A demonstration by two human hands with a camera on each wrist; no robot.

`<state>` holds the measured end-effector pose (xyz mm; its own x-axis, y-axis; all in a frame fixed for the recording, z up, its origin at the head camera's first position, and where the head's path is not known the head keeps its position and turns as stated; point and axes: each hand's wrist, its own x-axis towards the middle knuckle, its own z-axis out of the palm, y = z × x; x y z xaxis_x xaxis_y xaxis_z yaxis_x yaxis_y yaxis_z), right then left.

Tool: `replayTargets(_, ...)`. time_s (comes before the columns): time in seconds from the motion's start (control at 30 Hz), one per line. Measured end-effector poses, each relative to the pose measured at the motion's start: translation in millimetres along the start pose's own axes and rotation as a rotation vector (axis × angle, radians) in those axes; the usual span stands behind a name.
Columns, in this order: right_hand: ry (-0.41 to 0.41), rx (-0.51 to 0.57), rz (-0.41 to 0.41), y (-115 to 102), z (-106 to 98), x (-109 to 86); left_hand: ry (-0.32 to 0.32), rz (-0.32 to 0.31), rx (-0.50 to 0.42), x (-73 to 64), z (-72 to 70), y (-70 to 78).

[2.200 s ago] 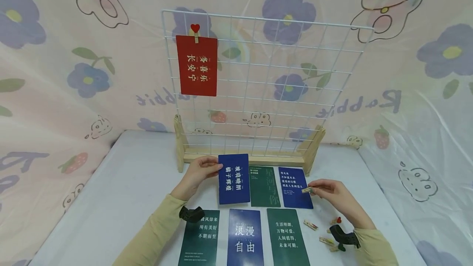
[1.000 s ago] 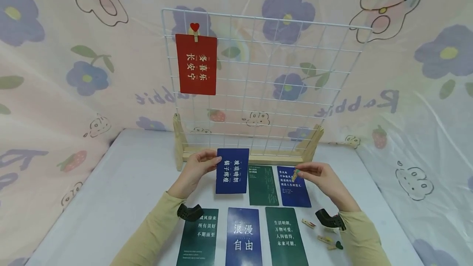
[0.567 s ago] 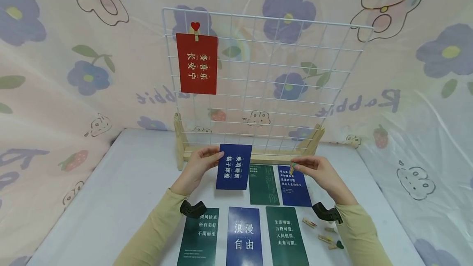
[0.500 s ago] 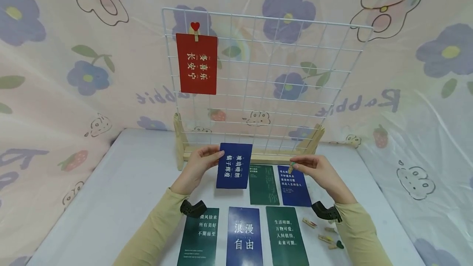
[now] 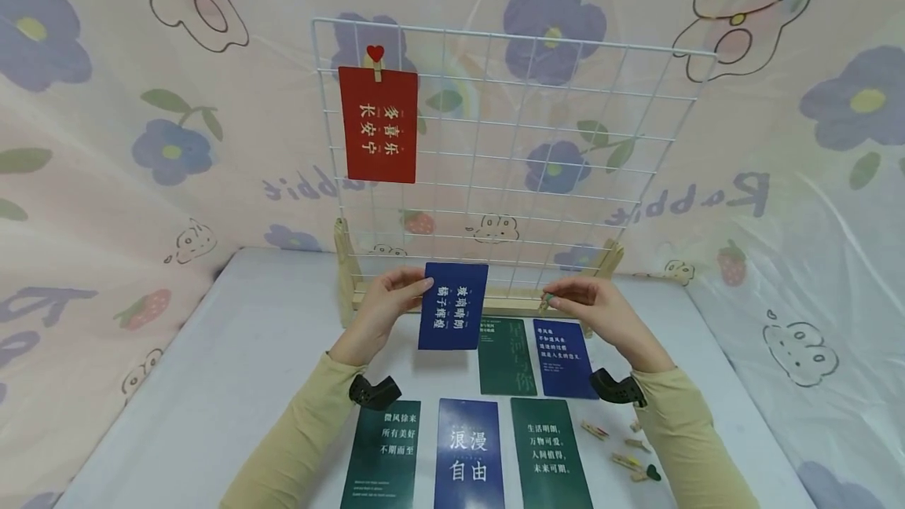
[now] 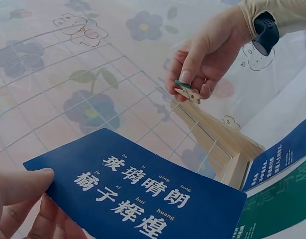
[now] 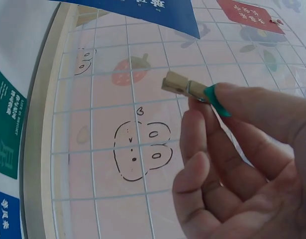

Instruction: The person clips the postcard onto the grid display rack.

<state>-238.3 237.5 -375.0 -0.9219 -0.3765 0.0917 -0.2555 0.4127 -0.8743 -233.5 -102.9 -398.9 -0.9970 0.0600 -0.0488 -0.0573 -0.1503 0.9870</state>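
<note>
Card (image 5: pixel 452 306), dark blue, thin and rectangular, tilts upright in the left hand (image 5: pixel 382 311) in the head view, its left edge pinched between thumb and fingers, above the smooth white table (image 5: pixel 269 368) and before the lower part of the wire grid (image 5: pixel 514 37). The right hand (image 5: pixel 610 316) grips a small clothespin (image 5: pixel 546 302), with a gap between it and the card's right edge. The grid's slim white rods cross into rectangles above a pale wooden base (image 5: pixel 512 306); a red card (image 5: pixel 379 128) hangs at its upper left from a peg with a heart (image 5: pixel 375 53). Flat cards lie in two rows, a far green one (image 5: pixel 507 358) and a far blue one (image 5: pixel 567 360) separated from the near row (image 5: pixel 468 454) by a strip of white; loose pegs (image 5: pixel 626 460) are scattered to their right. Behind, the printed backdrop (image 5: pixel 276 93) is creased and faintly glossy. The left wrist view shows the card's smooth face gently bowed, thumb on the front and fingers behind, its far edge well apart from the peg-holding hand; grain runs along the wooden upright (image 6: pixel 205 132). In the right wrist view, the clothespin is square-cut, pale wood with a metal spring; a green piece (image 7: pixel 216 101) sits under the thumb, and the bare wooden end points away from the fingers, with the card's corner apart from it.
</note>
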Motion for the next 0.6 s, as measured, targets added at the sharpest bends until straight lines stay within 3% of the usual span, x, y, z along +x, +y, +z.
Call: replayTargets(0.6,-0.019,0.037,-0.059,-23.0,1.1,15.7,-0.036,0.068,-0.014,5.5,8.2,22.4)
